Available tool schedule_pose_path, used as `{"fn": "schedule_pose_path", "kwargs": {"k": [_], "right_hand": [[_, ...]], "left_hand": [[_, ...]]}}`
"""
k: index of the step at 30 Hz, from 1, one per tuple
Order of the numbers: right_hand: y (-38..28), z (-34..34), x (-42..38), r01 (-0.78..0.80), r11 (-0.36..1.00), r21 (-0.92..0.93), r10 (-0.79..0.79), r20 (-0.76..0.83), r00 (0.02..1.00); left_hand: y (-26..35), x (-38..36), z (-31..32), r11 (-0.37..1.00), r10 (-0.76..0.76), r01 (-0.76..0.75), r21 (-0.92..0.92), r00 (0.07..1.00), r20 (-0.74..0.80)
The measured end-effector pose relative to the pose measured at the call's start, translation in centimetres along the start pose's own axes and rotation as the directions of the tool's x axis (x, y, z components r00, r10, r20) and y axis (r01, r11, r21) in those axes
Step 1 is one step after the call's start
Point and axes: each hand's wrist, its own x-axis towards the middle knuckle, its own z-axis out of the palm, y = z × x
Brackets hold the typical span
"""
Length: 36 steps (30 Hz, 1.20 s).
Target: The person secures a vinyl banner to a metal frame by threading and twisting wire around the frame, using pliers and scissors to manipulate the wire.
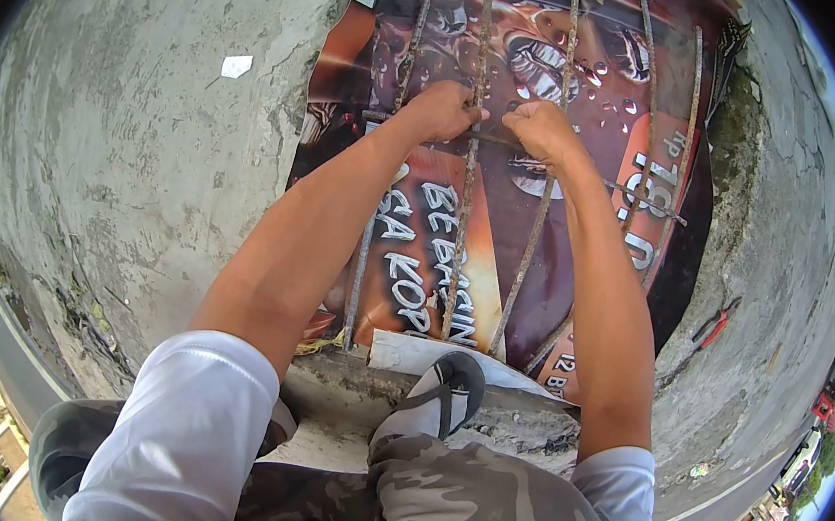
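Rusty steel rods (463, 225) run lengthwise over a printed banner (418, 251) with coffee-bean pictures and large lettering. My left hand (442, 112) is closed, its fingertips pinched beside the middle rod. Just to the right, my right hand (542, 132) is also closed, its knuckles next to another rod. A thin crossbar (499, 141) shows between and just below the two hands. Whatever sits inside either set of fingers is too small or hidden to make out. Another crossing rod (649, 200) lies over the banner at the right.
Red-handled pliers (716, 324) lie on the concrete to the right. Rough concrete (168, 136) borders the banner on both sides. A white scrap (236, 66) lies at the left. My sandalled foot (444, 399) stands by a white strip (458, 363) at the banner's near edge.
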Motion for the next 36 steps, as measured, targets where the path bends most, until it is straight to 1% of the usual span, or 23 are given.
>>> {"fn": "schedule_pose_path", "kwargs": {"k": [1,3,5,8,10,11,13,14,17,18,21,22,24,25,26,27,30,33,36], "right_hand": [[0.3,-0.2,-0.1,-0.028,0.992,0.127,0.028,-0.001,1.0],[0.3,-0.2,-1.0,-0.079,0.926,0.37,0.078,0.018,0.997],[-0.4,0.3,-2.4,-0.051,0.939,0.339,0.055,-0.003,0.998],[-1.4,1.2,-4.3,-0.015,0.944,0.33,0.032,-0.046,0.998],[-1.9,2.4,-5.2,-0.003,0.937,0.349,0.028,-0.068,0.997],[-2.0,3.0,-5.9,0.028,0.954,0.298,0.007,-0.118,0.993],[-2.4,4.1,-7.1,0.085,0.979,0.184,-0.042,-0.223,0.974],[-2.6,4.7,-7.6,0.132,0.976,0.173,-0.074,-0.307,0.949],[-2.3,7.1,-8.3,0.268,0.954,0.132,-0.173,-0.491,0.854],[-2.7,7.8,-8.5,0.257,0.954,0.151,-0.145,-0.52,0.842],[-4.3,9.2,-9.0,0.2,0.97,0.141,-0.096,-0.533,0.841],[-4.8,9.8,-9.0,0.189,0.978,0.092,-0.112,-0.537,0.836],[-5.1,11.4,-8.5,0.221,0.974,0.041,-0.158,-0.577,0.802],[-5.6,11.7,-8.4,0.239,0.971,0.013,-0.184,-0.595,0.782],[-6.0,11.8,-8.4,0.194,0.981,-0.017,-0.172,-0.544,0.822],[-6.2,12.3,-8.2,0.171,0.984,-0.044,-0.168,-0.528,0.832],[-6.1,13.0,-7.8,0.108,0.986,-0.124,-0.154,-0.466,0.871],[-5.0,13.4,-7.8,0.181,0.975,-0.131,-0.224,-0.593,0.773],[-4.2,13.9,-8.3,0.204,0.964,0.168,-0.063,-0.603,0.795]], "left_hand": [[0.2,0.1,0.0,1.0,-0.01,0.01,0.004,1.0,0.007],[0.1,0.0,-0.1,0.999,-0.028,0.028,-0.017,1.0,0.012],[-0.1,0.0,0.0,0.997,-0.034,0.035,-0.063,0.999,0.022],[0.3,-0.3,-0.2,0.999,-0.014,0.014,-0.04,1.0,0.007],[-0.2,0.0,0.1,0.999,0.054,-0.054,0.003,0.998,-0.027],[-0.5,0.0,0.3,0.996,0.088,-0.087,0.025,0.995,-0.041],[-0.4,0.1,0.3,0.996,0.094,-0.094,0.006,0.995,-0.043],[-0.4,0.0,0.4,0.995,0.096,-0.097,-0.004,0.994,-0.041],[-0.5,0.0,0.6,0.993,0.116,-0.116,0.011,0.99,-0.074],[-0.3,0.0,0.4,0.993,0.115,-0.116,0.0,0.991,-0.067],[0.0,-0.1,0.1,0.996,0.09,-0.091,-0.021,0.995,-0.051],[0.0,-0.2,0.1,0.997,0.069,-0.07,-0.02,0.996,-0.053],[-0.1,0.1,0.4,0.999,0.039,-0.04,-0.017,0.996,-0.076],[-0.2,0.1,0.4,0.999,0.048,-0.05,-0.022,0.996,-0.081],[-0.2,0.1,0.4,0.998,0.059,-0.061,-0.024,0.994,-0.087],[-0.2,0.1,0.4,0.997,0.068,-0.071,-0.028,0.993,-0.093],[-0.1,0.1,0.5,1.0,0.014,-0.016,-0.02,0.995,-0.1],[-0.1,-0.1,0.4,0.999,0.008,-0.012,-0.038,0.994,-0.108],[0.1,-0.3,-0.1,1.0,-0.011,0.012,0.022,0.998,-0.058]]}}
